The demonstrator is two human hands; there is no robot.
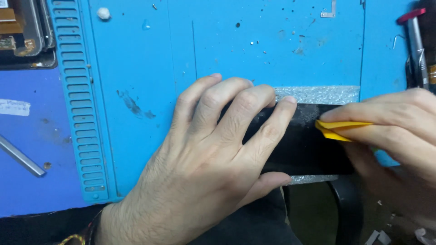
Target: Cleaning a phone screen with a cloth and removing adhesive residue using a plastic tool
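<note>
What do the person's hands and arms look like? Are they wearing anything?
Both hands are bare, with no gloves and no rings in view. The left hand has hair on its back and short nails. At its wrist sits a dark band with a twisted yellow and red thread beside it. The right hand shows only fingers and part of its back; its wrist is out of view.
</note>
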